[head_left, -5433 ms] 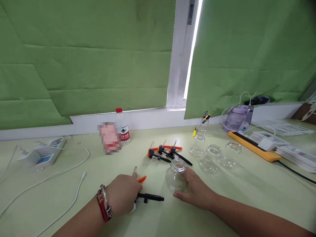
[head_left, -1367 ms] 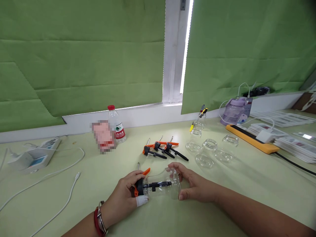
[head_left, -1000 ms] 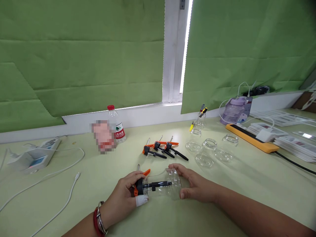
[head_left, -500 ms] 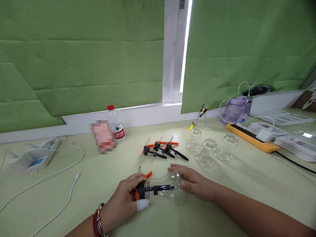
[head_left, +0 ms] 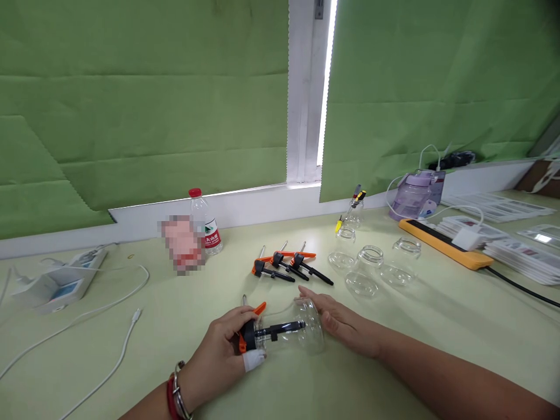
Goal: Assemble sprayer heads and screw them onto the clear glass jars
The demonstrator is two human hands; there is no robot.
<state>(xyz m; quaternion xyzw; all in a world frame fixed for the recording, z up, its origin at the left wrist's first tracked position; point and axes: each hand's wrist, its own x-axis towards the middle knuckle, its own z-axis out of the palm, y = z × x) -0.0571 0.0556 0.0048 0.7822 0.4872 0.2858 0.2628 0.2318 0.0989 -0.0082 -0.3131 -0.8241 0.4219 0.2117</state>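
Observation:
A clear bottle (head_left: 286,344) lies on its side close in front of me, its base to the right. Screwed or set on its neck is a black pump head (head_left: 248,335) with an orange lever (head_left: 259,308), and a black tube (head_left: 280,329) runs inside the bottle. My left hand (head_left: 221,344) is closed around the head and neck, white tape on its thumb. Fingers stretched out, my right hand (head_left: 345,324) is at the bottle's base; whether it touches is hard to tell. Beyond them lie three similar pump heads (head_left: 291,265) with orange levers and black tubes.
Several clear bottles (head_left: 371,256) stand right of the pump heads, one holding screwdrivers (head_left: 356,198). Behind are a water bottle (head_left: 210,230) and a purple jug (head_left: 413,195). An orange power strip (head_left: 441,242) and stacked cards (head_left: 525,259) lie right; white cables (head_left: 122,344) cross the left.
The bottle's base end has swung slightly away from me and tilted, while my left hand keeps its hold. My right hand's fingers have straightened a little beside the base.

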